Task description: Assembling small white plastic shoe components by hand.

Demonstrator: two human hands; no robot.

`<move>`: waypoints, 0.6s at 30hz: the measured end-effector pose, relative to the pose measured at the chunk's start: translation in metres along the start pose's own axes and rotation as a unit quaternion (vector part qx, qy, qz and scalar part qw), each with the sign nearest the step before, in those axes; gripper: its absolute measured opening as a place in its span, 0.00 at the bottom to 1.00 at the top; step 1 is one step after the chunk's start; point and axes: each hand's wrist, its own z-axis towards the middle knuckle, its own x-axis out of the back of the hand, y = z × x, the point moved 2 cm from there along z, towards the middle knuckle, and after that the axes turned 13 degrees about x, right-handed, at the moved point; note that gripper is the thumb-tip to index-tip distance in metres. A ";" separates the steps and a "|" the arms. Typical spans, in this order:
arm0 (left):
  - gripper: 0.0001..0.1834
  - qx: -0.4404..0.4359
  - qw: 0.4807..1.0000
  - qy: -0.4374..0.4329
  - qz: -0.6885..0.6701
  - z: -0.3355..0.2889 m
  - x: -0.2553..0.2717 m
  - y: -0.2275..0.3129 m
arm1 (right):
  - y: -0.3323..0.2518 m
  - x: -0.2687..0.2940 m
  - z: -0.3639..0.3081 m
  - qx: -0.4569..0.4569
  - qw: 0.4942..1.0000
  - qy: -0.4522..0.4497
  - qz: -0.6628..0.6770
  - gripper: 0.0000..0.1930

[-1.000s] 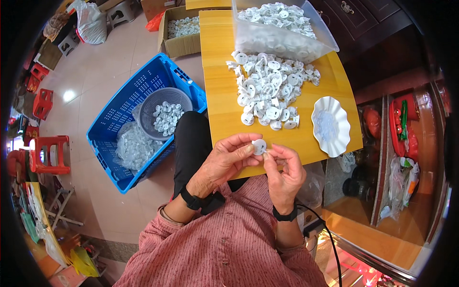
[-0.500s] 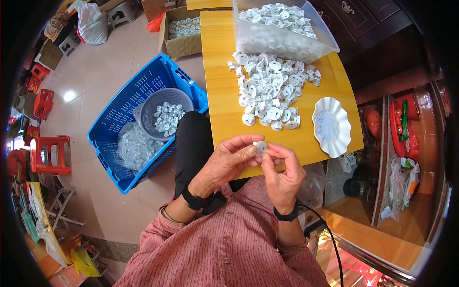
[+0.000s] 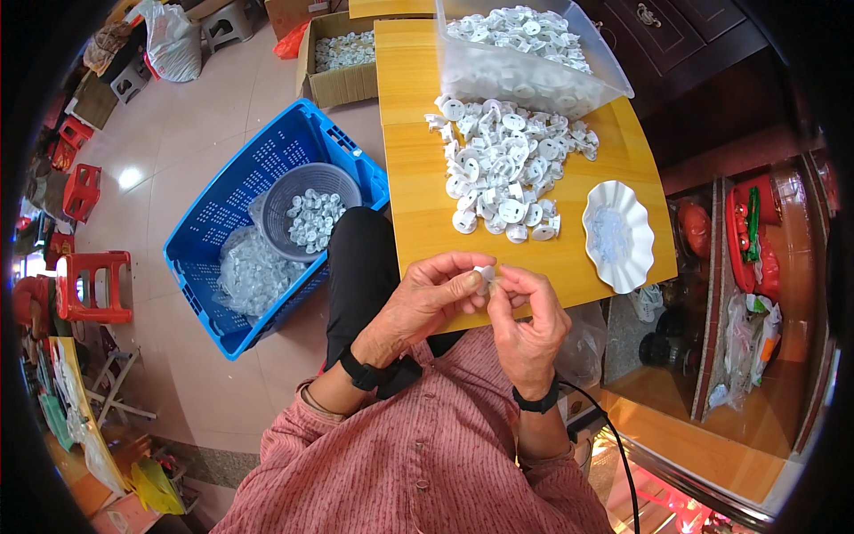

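While my left hand [image 3: 433, 294] and right hand [image 3: 525, 311] pinch the small white part [image 3: 486, 274], I can't judge its axis.

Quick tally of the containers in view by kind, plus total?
Blue plastic crate: 1
Grey round plastic basket: 1
Clear plastic tub: 1
Brown cardboard box: 1
White scalloped dish: 1
Total: 5
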 end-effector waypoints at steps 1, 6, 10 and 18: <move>0.18 0.003 1.000 0.005 -0.001 0.000 0.000 0.000 | 0.000 0.000 0.000 0.000 1.000 0.000 0.000 0.13; 0.18 0.008 1.000 0.011 0.012 0.000 -0.001 0.000 | -0.002 0.000 0.002 0.002 1.000 -0.013 0.002 0.13; 0.17 0.001 0.997 0.032 0.066 0.000 0.000 -0.001 | -0.005 0.001 0.005 -0.002 1.000 -0.027 -0.010 0.13; 0.17 0.000 0.997 0.037 0.062 -0.001 0.001 0.001 | -0.002 0.000 0.006 -0.002 0.998 -0.054 0.018 0.15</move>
